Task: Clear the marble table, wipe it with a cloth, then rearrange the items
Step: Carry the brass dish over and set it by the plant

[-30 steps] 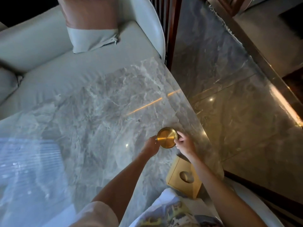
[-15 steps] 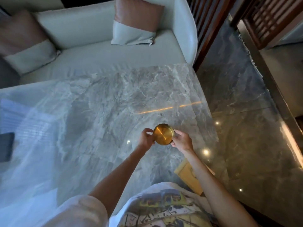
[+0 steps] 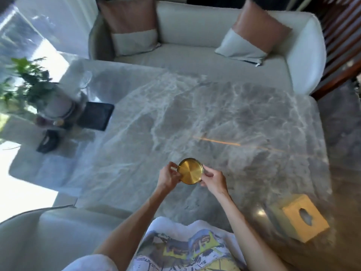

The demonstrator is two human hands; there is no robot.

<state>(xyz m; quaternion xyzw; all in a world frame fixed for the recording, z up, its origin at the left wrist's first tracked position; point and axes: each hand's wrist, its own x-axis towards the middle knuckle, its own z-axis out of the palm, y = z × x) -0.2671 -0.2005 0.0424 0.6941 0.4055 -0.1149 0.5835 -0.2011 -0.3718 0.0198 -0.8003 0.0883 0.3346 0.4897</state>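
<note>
Holding the round gold dish [image 3: 190, 171] between both sets of fingers, I keep it over the near middle of the marble counter [image 3: 224, 118]; whether it touches the stone or sits just above it cannot be told. My left hand [image 3: 168, 176] pinches the dish's left rim, its fingers [image 3: 172, 169] curled closed on the edge. My right hand [image 3: 214, 179] grips the right rim, thumb and fingertips closed against it.

Taking the dish as landmark: a yellow tissue box [image 3: 304, 217] lies to its right and nearer to me, by the counter's near right corner. Far to the left of the dish stand a potted plant [image 3: 29, 79] in a pale pot, a dark flat square object [image 3: 95, 115] just beside that pot, and a small black item [image 3: 48, 141] nearer to me than the pot. Motion blur hides their finer detail. Beyond the dish, past the counter's far edge, sits a pale sofa [image 3: 195, 55] with two two-tone cushions [image 3: 130, 26]. A thin orange streak of light [image 3: 216, 141] crosses the stone beyond and to the right of the dish.
</note>
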